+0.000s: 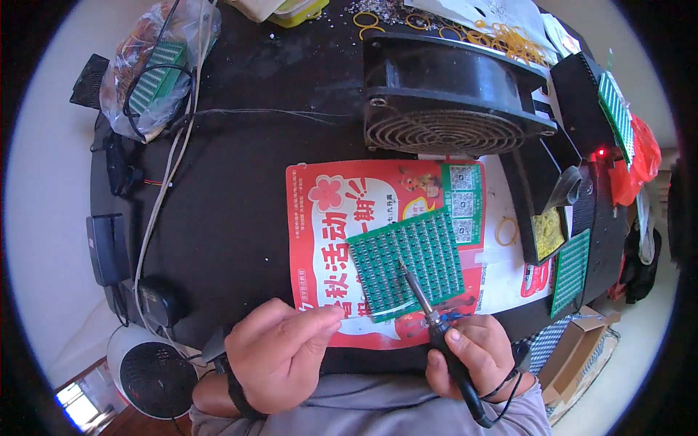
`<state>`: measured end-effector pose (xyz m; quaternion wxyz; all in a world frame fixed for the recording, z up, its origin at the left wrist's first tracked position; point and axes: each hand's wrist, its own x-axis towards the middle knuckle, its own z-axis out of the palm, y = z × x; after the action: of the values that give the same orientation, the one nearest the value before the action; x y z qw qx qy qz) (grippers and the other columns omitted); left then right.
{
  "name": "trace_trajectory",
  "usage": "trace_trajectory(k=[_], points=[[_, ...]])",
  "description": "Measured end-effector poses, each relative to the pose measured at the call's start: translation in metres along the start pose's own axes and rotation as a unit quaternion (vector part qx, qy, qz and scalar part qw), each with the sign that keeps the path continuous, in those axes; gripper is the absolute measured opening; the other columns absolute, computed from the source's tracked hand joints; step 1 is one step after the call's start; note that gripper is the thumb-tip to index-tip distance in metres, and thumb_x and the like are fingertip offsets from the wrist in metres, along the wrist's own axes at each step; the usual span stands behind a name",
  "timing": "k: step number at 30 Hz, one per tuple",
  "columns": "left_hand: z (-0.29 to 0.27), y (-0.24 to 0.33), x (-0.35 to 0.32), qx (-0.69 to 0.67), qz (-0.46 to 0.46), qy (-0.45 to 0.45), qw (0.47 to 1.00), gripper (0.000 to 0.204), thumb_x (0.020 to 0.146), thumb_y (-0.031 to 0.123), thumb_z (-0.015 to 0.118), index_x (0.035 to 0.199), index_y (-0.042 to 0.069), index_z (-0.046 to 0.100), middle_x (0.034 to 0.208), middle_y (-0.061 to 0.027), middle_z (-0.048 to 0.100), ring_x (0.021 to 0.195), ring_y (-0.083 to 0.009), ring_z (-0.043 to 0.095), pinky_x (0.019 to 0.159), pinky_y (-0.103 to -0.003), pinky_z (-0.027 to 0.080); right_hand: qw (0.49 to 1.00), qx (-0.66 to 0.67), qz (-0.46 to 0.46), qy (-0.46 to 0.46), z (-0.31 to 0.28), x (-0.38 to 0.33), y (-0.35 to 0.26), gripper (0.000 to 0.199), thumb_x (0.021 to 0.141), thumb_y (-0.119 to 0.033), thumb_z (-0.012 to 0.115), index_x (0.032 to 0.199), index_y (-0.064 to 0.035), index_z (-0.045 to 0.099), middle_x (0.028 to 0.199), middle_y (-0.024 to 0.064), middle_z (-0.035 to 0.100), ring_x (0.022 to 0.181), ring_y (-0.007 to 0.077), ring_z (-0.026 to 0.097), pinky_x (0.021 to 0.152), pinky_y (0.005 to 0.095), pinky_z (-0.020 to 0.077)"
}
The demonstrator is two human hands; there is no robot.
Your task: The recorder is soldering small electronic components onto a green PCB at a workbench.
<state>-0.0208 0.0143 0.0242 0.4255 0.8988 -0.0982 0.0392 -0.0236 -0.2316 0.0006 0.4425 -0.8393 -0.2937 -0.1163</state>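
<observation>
The green circuit board (407, 263) lay on a red flyer (342, 240) on the table (240, 182), at twelve o'clock from the right hand (469, 352), whose grip was wrapped around a soldering iron (436, 327); the left hand (283, 356) had fingers pinched together at eight o'clock

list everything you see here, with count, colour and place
circuit board: 1, green, on the flyer, mid table
soldering iron: 1, black handle, tip on the board
flyer: 1, red and white, under the board
fan: 1, black, behind the flyer
table: 1, black
rubber bands: many, yellow, far edge
bag: 1, clear, boards and wire inside, far left
other boards: at least 2, green, right edge
adapters: 2, black, left edge
small fan: 1, white, lower left
left hand: pinched, near the board's corner
right hand: holding the iron
</observation>
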Motion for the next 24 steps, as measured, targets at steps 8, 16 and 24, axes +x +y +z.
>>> trace_trajectory(k=[8, 16, 24], points=[[0.017, -0.004, 0.003, 0.091, 0.078, 0.051, 0.991, 0.023, 0.065, 0.000, 0.075, 0.087, 0.004, 0.068, 0.063, -0.0032, 0.054, 0.048, -0.0173, 0.049, 0.045, -0.029, 0.036, 1.000, -0.008, -0.004, -0.005, -0.003, 0.000, -0.001, 0.034, 0.068, -0.003, 0.072, 0.097, 0.0064, 0.056, 0.069, 0.0085, 0.056, 0.058, 0.0205, 0.057, 0.054, 0.0302, 0.0506], [0.020, -0.008, 0.001, 0.062, 0.059, 0.057, 0.995, 0.021, 0.066, 0.001, 0.075, 0.085, 0.004, 0.067, 0.063, -0.0030, 0.054, 0.051, -0.0175, 0.051, 0.046, -0.029, 0.037, 1.000, -0.003, 0.004, -0.012, -0.002, -0.002, -0.001, 0.032, 0.068, -0.004, 0.071, 0.095, 0.0053, 0.057, 0.070, 0.0083, 0.055, 0.057, 0.0203, 0.056, 0.053, 0.0293, 0.0499], [0.018, -0.005, -0.001, 0.052, 0.058, 0.045, 0.996, 0.020, 0.068, 0.002, 0.075, 0.087, 0.004, 0.067, 0.064, -0.0028, 0.056, 0.051, -0.0169, 0.052, 0.046, -0.028, 0.038, 1.000, -0.017, -0.001, -0.015, -0.003, -0.002, -0.001, 0.032, 0.068, -0.006, 0.072, 0.095, 0.0048, 0.057, 0.070, 0.0082, 0.055, 0.056, 0.0199, 0.055, 0.050, 0.0288, 0.0485]])
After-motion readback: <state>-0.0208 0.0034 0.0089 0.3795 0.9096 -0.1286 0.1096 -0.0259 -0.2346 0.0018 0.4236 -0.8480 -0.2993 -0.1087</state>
